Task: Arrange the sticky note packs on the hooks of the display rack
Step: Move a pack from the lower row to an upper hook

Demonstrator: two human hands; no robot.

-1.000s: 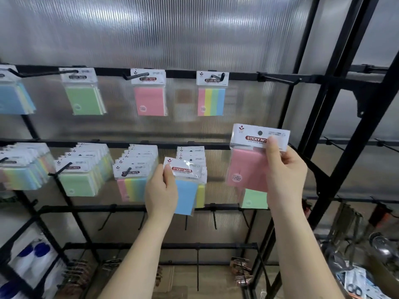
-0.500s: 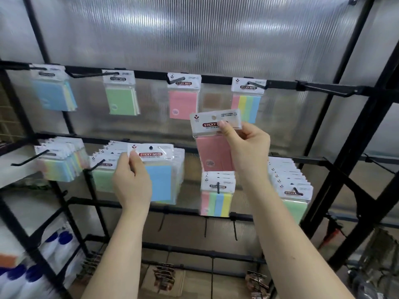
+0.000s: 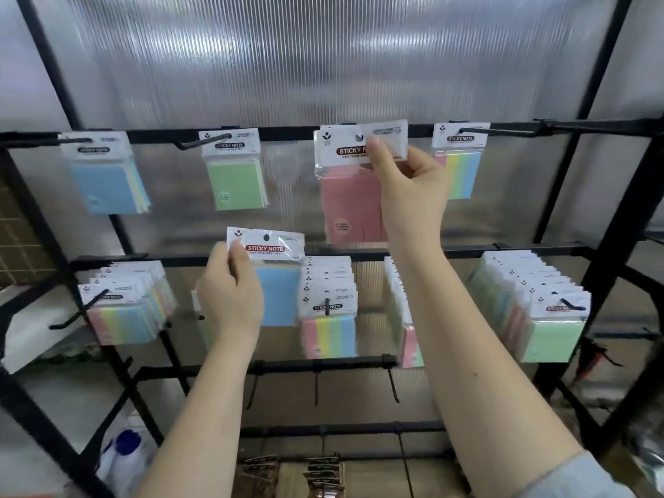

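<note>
A black display rack (image 3: pixel 467 250) with horizontal bars stands before a ribbed translucent wall panel (image 3: pixel 323 59). Its middle bar carries four visible bunches of sticky note packs on hooks: a rainbow bunch (image 3: pixel 125 307) toward the rack's left edge, a rainbow bunch (image 3: pixel 328 310) at the middle, a bunch (image 3: pixel 406 318) partly hidden by the right forearm, and a green-fronted bunch (image 3: pixel 539 310) toward the right edge. The top bar holds three hanging packs: blue (image 3: pixel 104 174) nearest the left edge, then green (image 3: pixel 235 170), and striped rainbow (image 3: pixel 458 159) toward the right. Two more packs are in the hands. The right hand (image 3: pixel 409 185) pinches the header of a pink pack (image 3: pixel 350 188) raised at the top bar, between the green and rainbow packs; whether it is on a hook cannot be told. The left hand (image 3: pixel 230 296) pinches the header corner of a blue pack (image 3: pixel 273 274) in front of the middle bar. The headers that can be read say "STICKY NOTE" in a red or dark oval; the smaller print is unreadable.
</note>
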